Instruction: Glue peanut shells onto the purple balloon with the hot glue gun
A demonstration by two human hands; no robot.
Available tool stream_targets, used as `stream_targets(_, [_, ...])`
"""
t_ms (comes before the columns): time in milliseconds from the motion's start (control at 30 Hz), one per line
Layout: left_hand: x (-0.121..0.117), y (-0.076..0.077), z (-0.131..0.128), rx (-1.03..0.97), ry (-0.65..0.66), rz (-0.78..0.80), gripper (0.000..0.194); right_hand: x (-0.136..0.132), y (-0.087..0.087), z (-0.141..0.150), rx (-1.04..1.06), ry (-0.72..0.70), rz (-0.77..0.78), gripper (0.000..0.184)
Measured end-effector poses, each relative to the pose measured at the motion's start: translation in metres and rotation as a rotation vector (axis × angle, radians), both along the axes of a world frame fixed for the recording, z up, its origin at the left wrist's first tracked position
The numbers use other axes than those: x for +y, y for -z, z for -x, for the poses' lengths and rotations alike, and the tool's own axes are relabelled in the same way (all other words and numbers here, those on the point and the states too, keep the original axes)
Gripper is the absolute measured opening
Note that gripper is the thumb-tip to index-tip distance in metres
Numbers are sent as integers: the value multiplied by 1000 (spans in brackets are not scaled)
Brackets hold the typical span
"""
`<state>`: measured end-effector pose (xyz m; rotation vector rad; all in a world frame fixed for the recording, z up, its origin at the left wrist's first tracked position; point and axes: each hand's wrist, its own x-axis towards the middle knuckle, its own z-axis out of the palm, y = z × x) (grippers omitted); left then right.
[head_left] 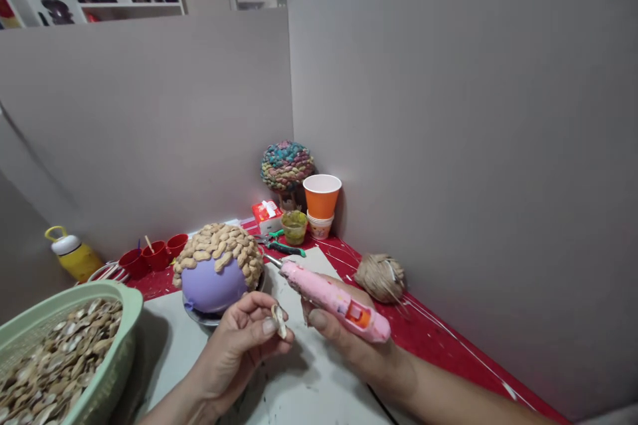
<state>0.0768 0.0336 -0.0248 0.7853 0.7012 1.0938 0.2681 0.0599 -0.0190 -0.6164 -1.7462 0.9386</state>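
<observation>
My left hand [244, 335] pinches a half peanut shell [279, 321] between thumb and fingers, its pale hollow side showing. In my right hand [349, 345] is a pink hot glue gun [323, 292] with an orange switch, gripped by its handle. The gun's metal nozzle points left, toward a purple balloon [212, 284] whose upper part is covered with peanut shells [219, 246]. That balloon rests in a metal bowl [204, 320], just beyond my left hand. At the lower left, a green basket [130, 309] holds many loose shell halves [64, 365].
A ball of twine [379, 277] lies on the red tablecloth [448, 339] at right. Behind stand an orange cup [321, 199], a glue-stained tub [294, 227], pliers [284, 249] and a colourful tree-like ornament [286, 166]. Red cups [155, 255] and a yellow bottle [77, 259] are at left, before grey partitions [448, 113].
</observation>
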Motion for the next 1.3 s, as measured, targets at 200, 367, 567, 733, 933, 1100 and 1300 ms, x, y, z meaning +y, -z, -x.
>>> stream_targets(200, [6,13,3,55,40,-9,21,5,6,-1,9,-25,-204,47])
stream_targets(367, [10,14,6,83,75,-30,28,11,13,-1,-55,-48,-327,45])
stream_targets(567, [16,12,12,49,33,13,28,14,17,-9,-98,-28,-316,44])
stream_targets(733, [15,9,14,52,2,18,25,13,13,-14,-150,-33,-444,41])
stream_targets(933, [15,7,12,84,24,-34,20,21,14,-19,-187,32,-536,39])
stream_targets(1100, [17,10,13,94,39,-43,20,25,14,-22,-175,71,-553,37])
stream_targets(1300, [14,5,14,52,23,-30,19,26,12,-24,-260,38,-616,36])
